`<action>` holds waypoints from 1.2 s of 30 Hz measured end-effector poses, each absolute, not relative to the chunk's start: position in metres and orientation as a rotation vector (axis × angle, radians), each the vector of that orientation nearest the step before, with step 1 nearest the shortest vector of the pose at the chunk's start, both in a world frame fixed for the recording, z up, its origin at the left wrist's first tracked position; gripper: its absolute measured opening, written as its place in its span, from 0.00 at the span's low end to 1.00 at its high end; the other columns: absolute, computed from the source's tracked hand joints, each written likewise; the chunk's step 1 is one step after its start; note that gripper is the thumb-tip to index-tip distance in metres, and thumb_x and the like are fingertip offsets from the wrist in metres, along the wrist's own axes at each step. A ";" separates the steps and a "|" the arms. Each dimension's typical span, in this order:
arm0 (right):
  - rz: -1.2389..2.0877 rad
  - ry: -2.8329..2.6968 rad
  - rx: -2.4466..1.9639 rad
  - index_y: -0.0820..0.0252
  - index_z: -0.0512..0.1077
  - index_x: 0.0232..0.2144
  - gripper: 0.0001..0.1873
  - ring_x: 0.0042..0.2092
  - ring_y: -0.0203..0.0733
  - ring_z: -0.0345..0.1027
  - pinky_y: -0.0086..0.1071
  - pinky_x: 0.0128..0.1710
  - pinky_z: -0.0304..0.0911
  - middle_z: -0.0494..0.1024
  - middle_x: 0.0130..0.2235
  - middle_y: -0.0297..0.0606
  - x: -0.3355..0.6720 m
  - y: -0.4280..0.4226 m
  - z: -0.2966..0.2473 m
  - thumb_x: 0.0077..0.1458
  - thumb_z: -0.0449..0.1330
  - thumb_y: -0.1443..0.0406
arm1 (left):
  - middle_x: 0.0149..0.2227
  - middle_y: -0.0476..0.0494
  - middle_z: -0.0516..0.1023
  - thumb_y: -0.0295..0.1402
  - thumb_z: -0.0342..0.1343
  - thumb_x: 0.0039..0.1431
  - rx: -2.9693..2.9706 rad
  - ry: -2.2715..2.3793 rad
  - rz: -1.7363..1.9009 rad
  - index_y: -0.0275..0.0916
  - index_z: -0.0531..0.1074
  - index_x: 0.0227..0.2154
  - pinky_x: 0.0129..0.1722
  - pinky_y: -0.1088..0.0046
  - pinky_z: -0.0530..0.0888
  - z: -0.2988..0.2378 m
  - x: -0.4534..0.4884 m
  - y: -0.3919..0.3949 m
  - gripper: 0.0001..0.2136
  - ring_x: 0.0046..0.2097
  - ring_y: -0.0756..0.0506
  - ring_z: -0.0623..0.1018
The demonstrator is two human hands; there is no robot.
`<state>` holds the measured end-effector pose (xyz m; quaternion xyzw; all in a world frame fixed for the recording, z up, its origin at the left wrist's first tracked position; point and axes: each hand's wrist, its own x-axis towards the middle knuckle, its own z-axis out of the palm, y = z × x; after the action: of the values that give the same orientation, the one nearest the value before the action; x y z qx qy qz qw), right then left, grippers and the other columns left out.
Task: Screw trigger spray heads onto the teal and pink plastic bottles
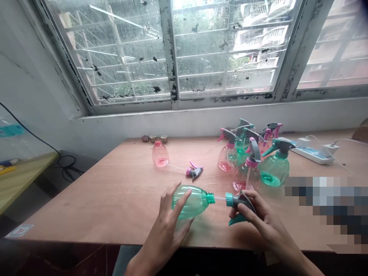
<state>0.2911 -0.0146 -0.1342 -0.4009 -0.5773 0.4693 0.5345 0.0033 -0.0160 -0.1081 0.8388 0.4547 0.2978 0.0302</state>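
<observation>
A green plastic spray bottle lies on its side near the front edge of the wooden table. My left hand rests on the bottle with fingers spread around its body. My right hand is closed on the grey-and-teal trigger spray head, held just off the bottle's neck, with its thin tube running into the opening.
A pink bottle stands farther back, with its loose pink spray head lying beside it. Several assembled pink and green spray bottles cluster at the right. A white power strip lies behind them. Small cubes sit by the wall.
</observation>
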 end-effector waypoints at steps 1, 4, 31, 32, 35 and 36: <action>1.152 -1.380 -0.960 0.50 0.69 0.46 0.11 0.41 0.44 0.77 0.37 0.45 0.73 0.81 0.37 0.33 0.289 -0.014 -0.133 0.68 0.59 0.53 | 0.72 0.36 0.49 0.24 0.52 0.69 2.595 1.401 0.921 0.52 0.50 0.71 0.66 0.47 0.65 -0.109 0.006 -0.016 0.32 0.71 0.31 0.55; 1.288 -1.334 -0.970 0.50 0.66 0.48 0.13 0.43 0.47 0.79 0.39 0.43 0.74 0.82 0.39 0.36 0.286 -0.013 -0.135 0.68 0.58 0.51 | 0.74 0.38 0.44 0.26 0.52 0.70 2.581 1.399 0.936 0.54 0.50 0.71 0.68 0.44 0.62 -0.112 0.012 -0.016 0.32 0.73 0.30 0.51; 1.541 -1.163 -0.885 0.63 0.77 0.52 0.24 0.31 0.41 0.75 0.34 0.34 0.72 0.80 0.28 0.35 0.290 -0.001 -0.141 0.59 0.69 0.53 | 0.63 0.39 0.67 0.45 0.76 0.42 1.759 1.352 1.107 0.45 0.62 0.65 0.68 0.53 0.66 -0.110 0.022 -0.005 0.47 0.67 0.31 0.68; 1.541 -1.189 -0.887 0.63 0.78 0.50 0.23 0.30 0.41 0.75 0.34 0.33 0.71 0.80 0.28 0.34 0.290 -0.002 -0.140 0.59 0.69 0.53 | 0.62 0.40 0.67 0.45 0.77 0.41 1.784 1.337 1.106 0.46 0.62 0.65 0.68 0.52 0.66 -0.109 0.023 -0.005 0.47 0.66 0.31 0.68; 1.503 -1.235 -0.923 0.64 0.79 0.44 0.22 0.31 0.43 0.76 0.36 0.34 0.71 0.81 0.29 0.37 0.291 -0.004 -0.136 0.56 0.70 0.51 | 0.62 0.40 0.67 0.43 0.76 0.44 1.773 1.271 1.088 0.47 0.60 0.67 0.68 0.51 0.66 -0.105 0.025 -0.005 0.47 0.66 0.32 0.69; 1.489 -1.242 -0.945 0.63 0.78 0.43 0.22 0.33 0.44 0.76 0.36 0.35 0.71 0.82 0.30 0.37 0.292 -0.005 -0.134 0.55 0.71 0.52 | 0.62 0.39 0.67 0.42 0.76 0.46 1.748 1.247 1.082 0.48 0.58 0.68 0.68 0.51 0.65 -0.104 0.026 -0.005 0.48 0.66 0.32 0.69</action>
<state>0.2920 -0.0048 -0.1339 -0.3861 -0.5073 0.6083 0.4727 0.0261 -0.0051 -0.1044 0.6781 0.4838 0.4199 0.3603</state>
